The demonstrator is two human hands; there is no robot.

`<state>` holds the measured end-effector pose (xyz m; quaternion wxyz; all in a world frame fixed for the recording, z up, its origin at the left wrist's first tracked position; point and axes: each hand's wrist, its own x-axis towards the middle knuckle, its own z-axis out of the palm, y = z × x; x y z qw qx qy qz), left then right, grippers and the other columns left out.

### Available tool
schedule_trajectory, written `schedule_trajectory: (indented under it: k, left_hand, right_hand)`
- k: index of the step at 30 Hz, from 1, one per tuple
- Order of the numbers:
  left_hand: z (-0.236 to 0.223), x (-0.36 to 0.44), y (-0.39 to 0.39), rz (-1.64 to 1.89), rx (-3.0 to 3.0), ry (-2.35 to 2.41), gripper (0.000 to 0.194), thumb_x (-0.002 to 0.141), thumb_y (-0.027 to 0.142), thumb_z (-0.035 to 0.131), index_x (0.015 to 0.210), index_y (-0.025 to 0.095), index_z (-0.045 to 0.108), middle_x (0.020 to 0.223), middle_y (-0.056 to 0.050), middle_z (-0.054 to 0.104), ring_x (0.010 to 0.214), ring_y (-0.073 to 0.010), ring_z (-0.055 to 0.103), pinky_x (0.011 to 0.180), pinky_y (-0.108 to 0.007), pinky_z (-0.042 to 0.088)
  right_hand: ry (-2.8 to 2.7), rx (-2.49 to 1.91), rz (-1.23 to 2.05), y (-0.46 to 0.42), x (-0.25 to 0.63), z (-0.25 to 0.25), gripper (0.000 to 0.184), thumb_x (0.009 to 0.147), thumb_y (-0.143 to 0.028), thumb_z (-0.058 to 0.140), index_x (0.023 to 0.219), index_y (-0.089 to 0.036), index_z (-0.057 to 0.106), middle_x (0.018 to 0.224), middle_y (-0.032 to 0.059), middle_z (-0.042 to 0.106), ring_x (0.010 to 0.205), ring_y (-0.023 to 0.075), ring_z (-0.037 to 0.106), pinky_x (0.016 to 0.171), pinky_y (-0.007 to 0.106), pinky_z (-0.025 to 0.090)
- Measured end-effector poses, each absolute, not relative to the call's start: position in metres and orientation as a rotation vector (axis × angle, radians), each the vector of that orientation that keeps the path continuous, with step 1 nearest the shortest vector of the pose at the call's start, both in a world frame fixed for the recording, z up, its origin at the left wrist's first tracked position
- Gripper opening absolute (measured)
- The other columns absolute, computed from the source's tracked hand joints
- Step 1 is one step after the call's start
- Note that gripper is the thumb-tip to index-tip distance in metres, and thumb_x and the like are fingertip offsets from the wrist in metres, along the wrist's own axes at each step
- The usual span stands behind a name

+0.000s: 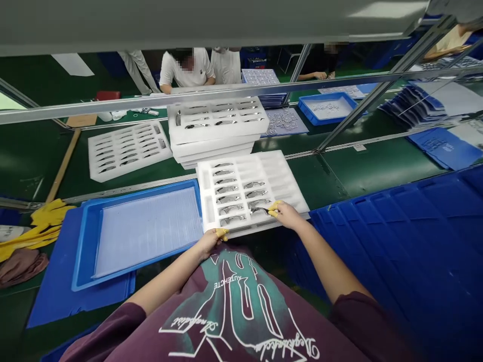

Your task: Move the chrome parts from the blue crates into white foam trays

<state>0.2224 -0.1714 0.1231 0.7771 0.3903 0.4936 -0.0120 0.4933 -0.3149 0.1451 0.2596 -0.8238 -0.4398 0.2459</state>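
A white foam tray (281, 173) lies in front of me, its slots partly filled with shiny curved metal pieces (226, 189). My right hand (287, 215), with yellow finger covers, pinches the end of one curved metal piece (259, 210) at the near end of the tray's middle column. That piece lies at its slot; whether it is fully seated I cannot tell. At the tray's front left corner is my left hand (212, 242), also in yellow finger covers, its fingers closed. What they hold, if anything, is hidden.
Left of the tray is a blue bin (85, 236) with pale sheets. Behind stand stacked foam trays (215, 146) and another filled tray (130, 148). A metal rail (151, 103) crosses above the bench. Blue crates (396, 241) are at right. Co-workers sit and stand across the bench.
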Motion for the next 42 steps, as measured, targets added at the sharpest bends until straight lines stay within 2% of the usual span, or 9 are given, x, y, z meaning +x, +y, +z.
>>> schedule_trajectory:
  k: [6,9,11,14,18,23,30,35,42]
  left_hand:
    - [0.114,0.224,-0.189,0.025,0.557,1.190,0.019,0.072,0.024,0.070,0.086,0.012,0.064,0.059,-0.001,0.057,0.041,-0.0050,0.034,0.042,-0.018,0.019]
    - [0.113,0.225,-0.192,0.073,0.424,1.184,0.015,0.076,0.021,0.066,0.088,0.014,0.062,0.059,-0.001,0.056,0.039,-0.0053,0.034,0.041,-0.017,0.020]
    - [0.112,0.225,-0.194,0.115,0.408,1.178,0.015,0.077,0.021,0.067,0.089,0.014,0.062,0.060,-0.001,0.057,0.039,-0.0051,0.035,0.040,-0.017,0.020]
    - [0.113,0.226,-0.198,0.119,0.437,1.170,0.019,0.077,0.024,0.069,0.092,0.013,0.063,0.062,-0.002,0.058,0.041,-0.0052,0.037,0.041,-0.017,0.022]
    - [0.113,0.231,-0.201,0.120,0.425,1.181,0.018,0.079,0.023,0.067,0.092,0.012,0.063,0.063,-0.002,0.059,0.041,-0.0056,0.037,0.041,-0.018,0.023]
    - [0.113,0.235,-0.198,0.124,0.400,1.214,0.012,0.084,0.021,0.059,0.090,0.012,0.062,0.062,-0.003,0.059,0.040,-0.0063,0.036,0.040,-0.018,0.023]
    - [0.105,0.235,-0.199,0.111,0.414,1.190,0.012,0.083,0.023,0.062,0.087,0.012,0.063,0.063,-0.003,0.060,0.040,-0.0061,0.037,0.040,-0.018,0.023]
    - [0.084,0.215,-0.206,0.114,0.370,1.293,0.014,0.078,0.022,0.069,0.084,0.011,0.064,0.062,-0.004,0.061,0.040,-0.0063,0.040,0.042,-0.018,0.025]
    - [0.055,0.161,-0.216,0.180,0.251,1.532,0.009,0.086,0.018,0.059,0.083,0.011,0.063,0.060,-0.004,0.061,0.038,-0.0059,0.041,0.041,-0.016,0.029]
  right_hand:
    - [-1.658,-2.454,0.704,-0.301,0.512,0.141,0.017,0.081,-0.025,0.060,0.084,-0.022,0.076,0.095,0.0085,0.069,0.099,0.0223,0.058,0.084,0.030,0.045]
    - [-1.722,-2.503,0.672,-0.296,0.507,0.132,0.018,0.081,-0.025,0.060,0.084,-0.022,0.077,0.110,0.0106,0.067,0.108,0.0253,0.054,0.092,0.036,0.043]
    - [-1.732,-2.499,0.601,-0.298,0.505,0.124,0.017,0.081,-0.025,0.061,0.082,-0.022,0.077,0.126,0.0095,0.062,0.122,0.0285,0.046,0.103,0.044,0.038]
    - [-1.736,-2.467,0.499,-0.303,0.504,0.113,0.017,0.082,-0.023,0.059,0.079,-0.022,0.076,0.142,0.0069,0.052,0.137,0.0308,0.031,0.114,0.055,0.022]
    - [-1.753,-2.453,0.470,-0.305,0.505,0.106,0.020,0.084,-0.022,0.055,0.077,-0.020,0.074,0.148,0.0076,0.046,0.143,0.0302,0.024,0.117,0.059,0.013]
    - [-1.725,-2.531,0.546,-0.301,0.501,0.100,0.019,0.081,-0.015,0.056,0.075,-0.017,0.073,0.145,0.0124,0.048,0.144,0.0322,0.024,0.116,0.060,0.016]
    - [-1.601,-2.542,0.550,-0.302,0.501,0.092,0.020,0.084,-0.021,0.057,0.083,-0.021,0.076,0.146,0.0085,0.047,0.142,0.0308,0.029,0.114,0.055,0.023]
    - [-1.615,-2.358,0.472,-0.316,0.510,0.082,0.024,0.085,-0.026,0.054,0.090,-0.023,0.077,0.146,0.0064,0.048,0.140,0.0293,0.033,0.116,0.050,0.027]
    - [-1.199,-2.410,0.224,-0.348,0.502,0.071,0.031,0.087,-0.031,0.048,0.089,-0.015,0.075,0.136,0.0151,0.054,0.135,0.0311,0.036,0.114,0.048,0.033]
